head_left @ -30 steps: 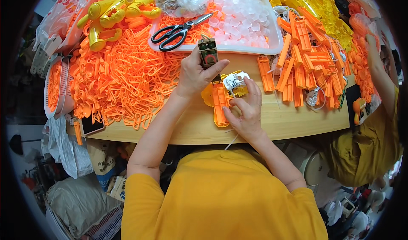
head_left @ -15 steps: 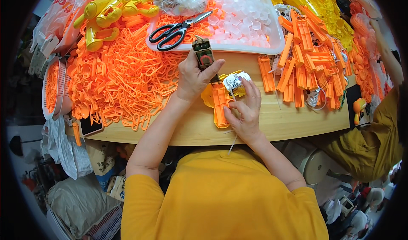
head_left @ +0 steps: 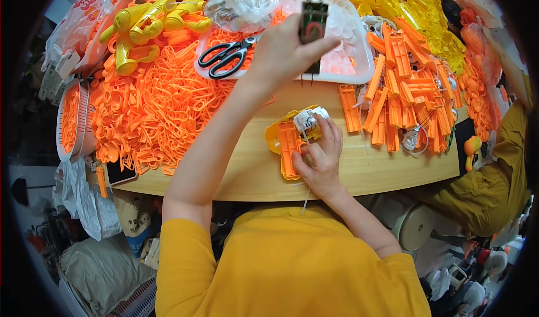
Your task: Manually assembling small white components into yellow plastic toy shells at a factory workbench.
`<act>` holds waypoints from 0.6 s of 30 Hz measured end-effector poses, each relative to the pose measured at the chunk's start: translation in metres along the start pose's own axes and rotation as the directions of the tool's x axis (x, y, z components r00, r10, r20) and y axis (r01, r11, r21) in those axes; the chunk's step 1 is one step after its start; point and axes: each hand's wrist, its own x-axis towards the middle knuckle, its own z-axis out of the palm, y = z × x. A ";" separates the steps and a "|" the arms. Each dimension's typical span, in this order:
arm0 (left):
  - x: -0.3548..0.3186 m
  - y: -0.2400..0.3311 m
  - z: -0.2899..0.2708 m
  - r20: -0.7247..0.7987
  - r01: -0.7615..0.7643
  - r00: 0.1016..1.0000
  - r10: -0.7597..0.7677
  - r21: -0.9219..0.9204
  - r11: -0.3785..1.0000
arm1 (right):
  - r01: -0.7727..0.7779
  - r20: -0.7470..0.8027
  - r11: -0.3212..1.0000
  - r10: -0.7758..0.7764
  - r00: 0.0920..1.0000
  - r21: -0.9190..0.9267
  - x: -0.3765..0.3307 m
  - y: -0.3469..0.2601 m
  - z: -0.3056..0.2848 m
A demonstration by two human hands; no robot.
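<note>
Plainly, the table [head_left: 252, 177] is largely covered: at left by heaped orange loops [head_left: 174, 104], at the far side by a white tray [head_left: 351, 79], at right by piled orange cases [head_left: 418, 86]. Between these, a yellow shell [head_left: 272, 133] is set on bare wood near the close edge. In it one orange case [head_left: 287, 140] is seated, with a white unit [head_left: 309, 118] beside its far end. Both are touched by the right hand [head_left: 321, 162], fingertips on the unit and thumb at the case's side; whether anything is pinched cannot be told. By the left hand [head_left: 286, 45], a dark tool [head_left: 311, 25] is clamped upright, seen against the tray, beyond the shell and well apart from it. Dark characters are printed on the sack [head_left: 133, 210] under the table, red ones on the bag [head_left: 67, 22] at upper left; the tool's reddish mark is too blurred to be read.
</note>
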 end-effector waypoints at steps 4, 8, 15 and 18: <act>0.073 -0.012 0.021 0.245 0.144 0.945 -0.219 0.289 0.946 | 0.015 0.002 1.000 -0.015 1.000 -0.014 0.000 -0.003 0.002; 0.084 -0.031 0.048 0.228 0.224 0.912 -0.341 0.422 0.878 | 0.029 -0.010 0.999 -0.029 1.000 -0.022 -0.001 -0.005 0.005; 0.034 -0.020 -0.032 0.195 0.016 0.972 -0.133 0.507 0.862 | -0.006 -0.014 0.994 0.005 1.000 -0.108 0.004 -0.001 0.000; 0.005 -0.052 -0.086 0.247 -0.077 0.961 -0.126 0.675 0.734 | -0.011 -0.049 0.992 0.005 0.999 -0.126 0.015 0.000 0.010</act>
